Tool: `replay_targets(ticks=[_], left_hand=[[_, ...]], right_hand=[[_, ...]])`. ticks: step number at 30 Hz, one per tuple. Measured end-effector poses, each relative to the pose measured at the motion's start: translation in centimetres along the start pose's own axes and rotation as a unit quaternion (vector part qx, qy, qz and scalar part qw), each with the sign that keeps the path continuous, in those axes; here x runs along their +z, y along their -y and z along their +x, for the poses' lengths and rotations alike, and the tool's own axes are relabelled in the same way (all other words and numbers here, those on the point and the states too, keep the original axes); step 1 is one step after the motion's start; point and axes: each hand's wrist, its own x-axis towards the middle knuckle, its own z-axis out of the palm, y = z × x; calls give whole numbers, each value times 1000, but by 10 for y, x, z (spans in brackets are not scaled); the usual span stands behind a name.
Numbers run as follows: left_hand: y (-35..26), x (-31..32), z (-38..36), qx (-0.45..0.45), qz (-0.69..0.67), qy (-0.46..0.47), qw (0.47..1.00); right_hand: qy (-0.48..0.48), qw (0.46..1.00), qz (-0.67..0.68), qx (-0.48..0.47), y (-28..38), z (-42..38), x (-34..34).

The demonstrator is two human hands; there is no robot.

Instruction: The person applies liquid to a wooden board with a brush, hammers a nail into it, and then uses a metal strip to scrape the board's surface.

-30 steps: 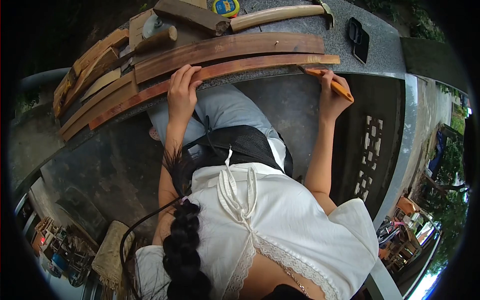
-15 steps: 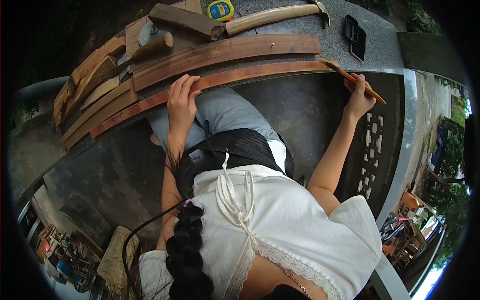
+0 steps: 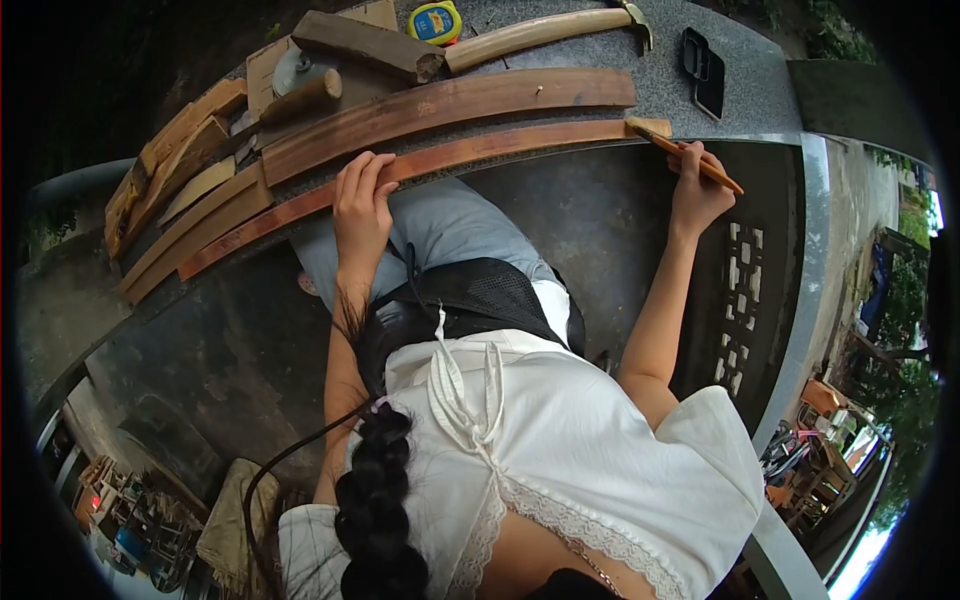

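A long, thin reddish-brown wooden strip (image 3: 500,145) lies along the near edge of the grey stone tabletop. Toward its left part, my left hand (image 3: 362,208) has its fingers bent over the strip and the thumb by its front edge. My right hand (image 3: 702,195) is closed around the handle of a paintbrush (image 3: 725,180) with an orange-brown handle. The pale bristles touch the strip close to its right end. Behind the strip lies a wider brown board (image 3: 450,108), with a small pale peg or nail standing near its right end.
A hammer (image 3: 540,35), a yellow tape measure (image 3: 434,22) and a dark wooden block (image 3: 365,45) sit at the back. An open black case (image 3: 704,75) is at the right. Several wood pieces (image 3: 185,165) are piled at the left. My legs are under the table edge.
My right hand has moved a little left with the paintbrush, and the handle's end has swung inward. The left hand stays on the strip. The view has shifted slightly.
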Motion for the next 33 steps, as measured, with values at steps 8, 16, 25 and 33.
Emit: replay_targets(ticks=[8, 16, 25, 33], left_hand=[[-2, -2, 1, 1, -2, 4, 1000], [-1, 2, 0, 3, -1, -8, 1000], [-1, 3, -2, 7, 10, -10, 1000], [-2, 1, -1, 6, 13, -12, 1000]], right_hand=[[151, 988, 36, 20, 35, -36, 26], [140, 990, 12, -18, 46, -52, 38], [89, 996, -12, -5, 23, -17, 11], [189, 975, -28, -113, 70, -74, 61]])
